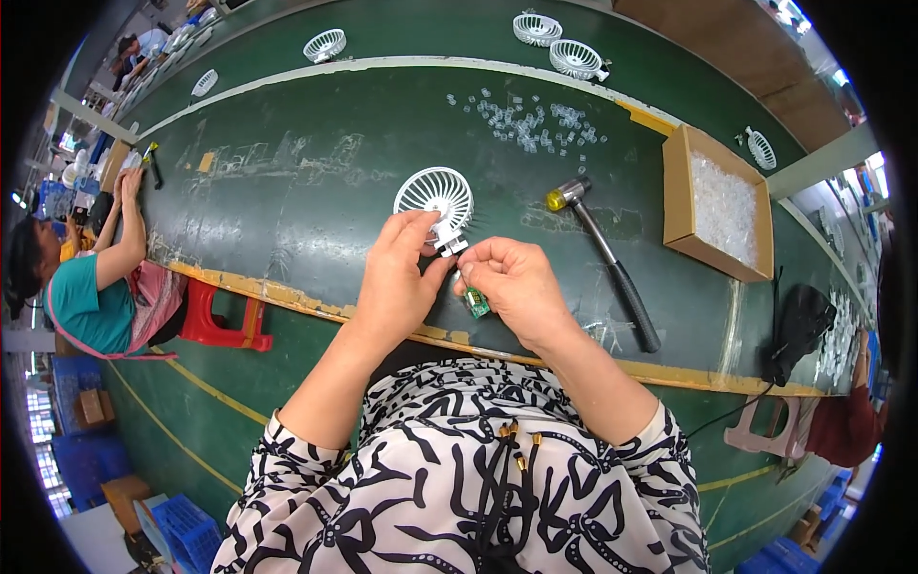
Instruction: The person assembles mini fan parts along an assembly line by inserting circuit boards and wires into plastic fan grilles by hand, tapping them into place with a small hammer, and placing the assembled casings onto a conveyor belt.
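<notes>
A white round fan housing (435, 191) with a ribbed grille lies just above the green bench in front of me. My left hand (400, 268) is closed on its short neck, thumb and fingers pinching near the joint. Close beside it, my right hand (512, 282) is closed in a pinch just below the neck. A small green circuit board (476, 303) shows under the right fingertips and seems held there; the exact grip is partly hidden by the fingers. To the right lies a hammer (607, 253) with a yellow-tipped head and black handle.
Small clear plastic pieces (535, 124) lie scattered at the back. A cardboard box (677, 196) holds many more. Several fan housings (577, 59) sit on the far strip behind a raised rail (382, 64). At left a co-worker (96, 297) sits by a red stool (215, 316).
</notes>
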{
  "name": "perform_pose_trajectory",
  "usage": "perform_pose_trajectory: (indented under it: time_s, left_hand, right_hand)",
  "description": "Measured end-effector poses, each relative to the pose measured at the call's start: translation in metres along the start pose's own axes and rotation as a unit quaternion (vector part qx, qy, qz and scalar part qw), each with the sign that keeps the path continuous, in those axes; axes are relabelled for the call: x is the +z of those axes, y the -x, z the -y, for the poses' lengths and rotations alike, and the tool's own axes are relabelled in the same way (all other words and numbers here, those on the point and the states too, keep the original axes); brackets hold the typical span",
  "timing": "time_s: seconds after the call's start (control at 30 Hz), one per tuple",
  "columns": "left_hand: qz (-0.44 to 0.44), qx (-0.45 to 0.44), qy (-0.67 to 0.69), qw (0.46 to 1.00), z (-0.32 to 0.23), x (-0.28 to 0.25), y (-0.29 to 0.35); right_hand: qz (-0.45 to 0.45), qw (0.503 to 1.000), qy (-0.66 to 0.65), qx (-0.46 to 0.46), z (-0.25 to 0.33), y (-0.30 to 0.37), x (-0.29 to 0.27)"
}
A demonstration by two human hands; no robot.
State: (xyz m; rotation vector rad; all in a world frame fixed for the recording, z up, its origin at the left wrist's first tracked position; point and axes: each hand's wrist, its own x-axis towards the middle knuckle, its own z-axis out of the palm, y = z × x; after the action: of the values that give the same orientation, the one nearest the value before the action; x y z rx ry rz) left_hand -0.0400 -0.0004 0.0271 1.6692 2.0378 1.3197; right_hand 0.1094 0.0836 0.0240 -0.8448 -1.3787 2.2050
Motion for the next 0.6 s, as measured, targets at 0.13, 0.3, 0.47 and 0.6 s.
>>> perform_pose_trajectory:
  time_s: [0.13,0.3,0.47,0.6]
  left_hand:
    - [0.032,-0.004,-0.015,0.999,-0.0016,-0.0005,0.0013]
    - [0.022,0.008,-0.016,1.000,0.0025,0.0005,0.0022]
    - [0.017,0.003,0.006,1.000,-0.0053,-0.0003,0.0009]
    - [-0.013,0.073,-0.057,0.996,0.0009,-0.0012,0.0014]
  right_hand:
    - [0.014,0.999,-0.039,-0.010,0.0043,0.0005,-0.0027]
    - [0.012,0.999,-0.040,-0.001,0.0014,0.0022,-0.0066]
    - [0.014,1.000,-0.008,0.015,0.0013,0.0039,-0.0094]
    - [0.020,1.000,0.006,0.018,0.0070,0.0043,-0.0097]
